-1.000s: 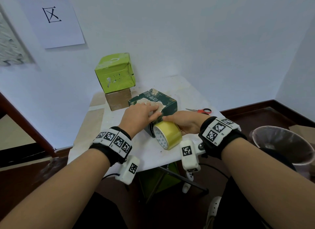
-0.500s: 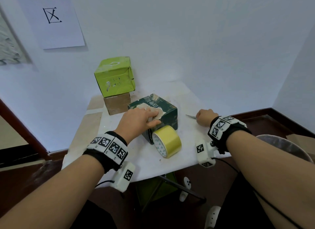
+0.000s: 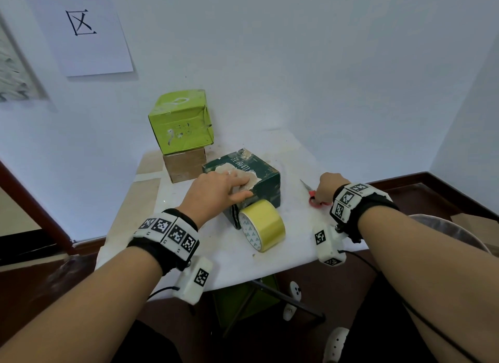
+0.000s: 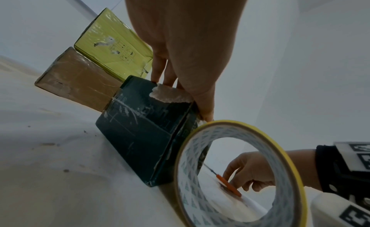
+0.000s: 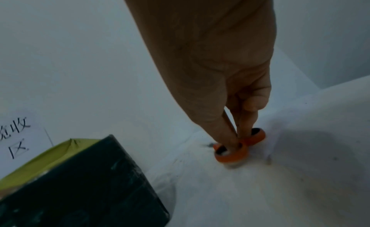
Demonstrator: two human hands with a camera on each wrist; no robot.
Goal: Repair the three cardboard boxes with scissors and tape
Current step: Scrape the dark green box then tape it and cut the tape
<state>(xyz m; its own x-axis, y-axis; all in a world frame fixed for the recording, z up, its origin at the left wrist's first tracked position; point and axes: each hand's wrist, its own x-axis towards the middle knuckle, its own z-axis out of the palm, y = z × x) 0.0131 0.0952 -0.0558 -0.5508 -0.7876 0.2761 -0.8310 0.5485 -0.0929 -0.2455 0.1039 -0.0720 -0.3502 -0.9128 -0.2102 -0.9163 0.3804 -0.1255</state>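
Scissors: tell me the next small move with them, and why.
Probably lift the scissors off the table: the right hand already has fingers in the orange loops, while the left hand presses the torn dark green box beside the tape roll.

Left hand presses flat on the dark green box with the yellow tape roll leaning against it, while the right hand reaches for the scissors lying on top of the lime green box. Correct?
Not quite. The scissors lie on the white table, right of the dark green box, as the head view shows; the right hand has its fingers in the orange handles. The rest holds.
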